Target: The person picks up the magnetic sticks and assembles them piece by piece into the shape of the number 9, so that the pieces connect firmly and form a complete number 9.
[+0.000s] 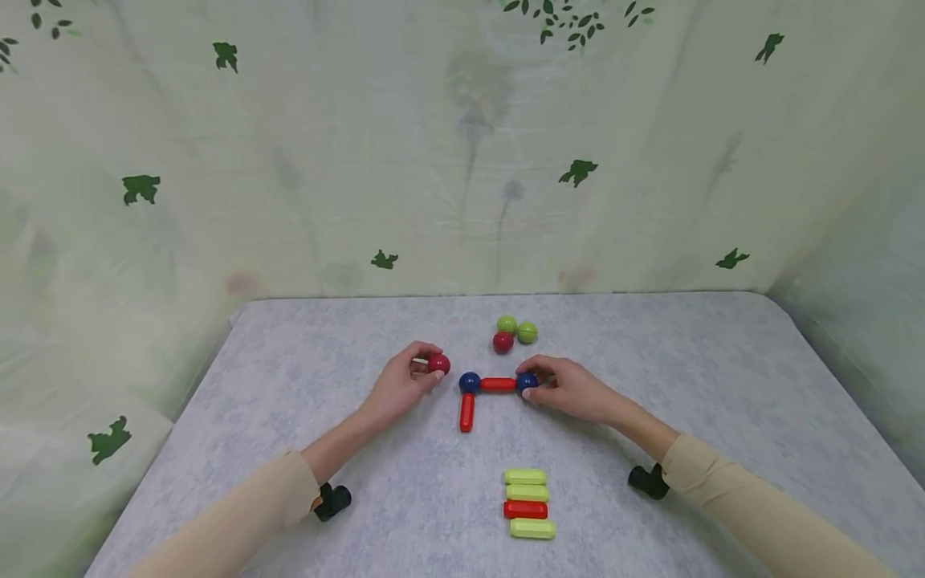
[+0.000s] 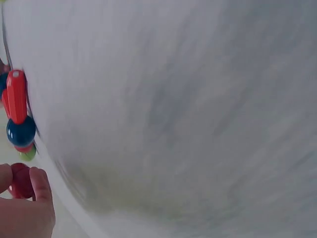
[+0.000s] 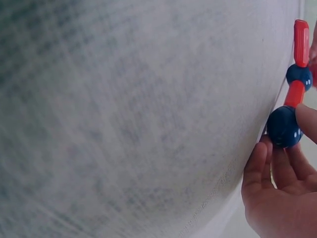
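Hanging printed cloth (image 1: 347, 144) behind grey table (image 1: 672, 361)

Texts, labels, brands, numbers, signs: we read none, whether on the red ball (image 1: 438, 364) in the left hand (image 1: 401, 380) or the blue ball (image 3: 283, 126) in the right hand (image 1: 569, 388).

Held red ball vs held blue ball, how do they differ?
The red ball is in the left hand, the blue ball in the right hand. The red ball is clear of any rod; the blue ball meets the end of a red rod. Both look about equal in size.
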`<state>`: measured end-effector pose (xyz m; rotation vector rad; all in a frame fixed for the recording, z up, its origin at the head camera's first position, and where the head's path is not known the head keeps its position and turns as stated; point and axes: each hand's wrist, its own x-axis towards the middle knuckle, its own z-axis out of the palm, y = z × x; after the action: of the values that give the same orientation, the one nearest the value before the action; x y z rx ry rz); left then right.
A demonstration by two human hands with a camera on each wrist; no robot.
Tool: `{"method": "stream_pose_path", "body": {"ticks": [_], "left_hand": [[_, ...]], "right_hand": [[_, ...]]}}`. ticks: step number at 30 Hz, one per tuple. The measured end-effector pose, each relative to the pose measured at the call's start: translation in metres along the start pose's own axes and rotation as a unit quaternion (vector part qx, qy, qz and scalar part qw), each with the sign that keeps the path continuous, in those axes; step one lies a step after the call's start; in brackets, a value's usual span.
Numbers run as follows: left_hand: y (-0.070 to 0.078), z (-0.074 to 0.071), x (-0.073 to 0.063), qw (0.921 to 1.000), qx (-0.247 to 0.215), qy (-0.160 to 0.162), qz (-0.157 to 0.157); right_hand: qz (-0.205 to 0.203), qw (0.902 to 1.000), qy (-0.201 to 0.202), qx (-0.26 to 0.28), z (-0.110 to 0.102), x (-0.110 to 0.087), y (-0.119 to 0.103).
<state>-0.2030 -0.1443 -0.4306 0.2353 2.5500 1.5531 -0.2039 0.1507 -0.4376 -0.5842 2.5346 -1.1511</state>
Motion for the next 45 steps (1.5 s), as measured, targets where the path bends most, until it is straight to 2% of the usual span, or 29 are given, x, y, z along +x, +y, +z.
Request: {"method": "stream_pose_path", "body": {"ticks": [6,9,19,24,30,35,38,45], "left_hand": [[-0.005,0.002,-0.028,0.9978,-0.038,-0.054,-0.002],[-0.007,0.004,-0.039,0.9965,-0.044,-0.071,-0.003],[-0.005,0.016,-0.064,0.9965,-0.013,-0.079,-0.022],[-0.005,0.020,-0.069,0.9954,0.004,-0.095,-0.016],[-0.007,0.025,-0.069,0.9959,0.004,-0.090,-0.014],[-0.005,0.028,-0.069,0.9957,-0.004,-0.088,-0.030],[-0.004,0.029,-0.069,0.9957,-0.006,-0.087,-0.031],[-0.005,0.031,-0.069,0.9962,-0.013,-0.084,-0.022]], "right_hand": [[-0.001,1.0000,-0.001,0.002,-0.001,-0.001,-0.001],[0.003,1.0000,0.000,0.005,-0.001,0.000,-0.001],[0.002,1.0000,0.001,0.001,-0.001,0.000,-0.001],[0.001,1.0000,0.002,-0.003,-0.001,0.000,-0.002],[0.000,0.9998,0.016,-0.009,-0.001,-0.002,-0.005],[-0.036,0.9970,0.069,-0.006,0.001,-0.009,-0.015],[-0.072,0.9942,0.081,0.001,0.005,-0.013,-0.024],[-0.105,0.9937,0.038,0.010,0.023,-0.012,-0.038]]}}
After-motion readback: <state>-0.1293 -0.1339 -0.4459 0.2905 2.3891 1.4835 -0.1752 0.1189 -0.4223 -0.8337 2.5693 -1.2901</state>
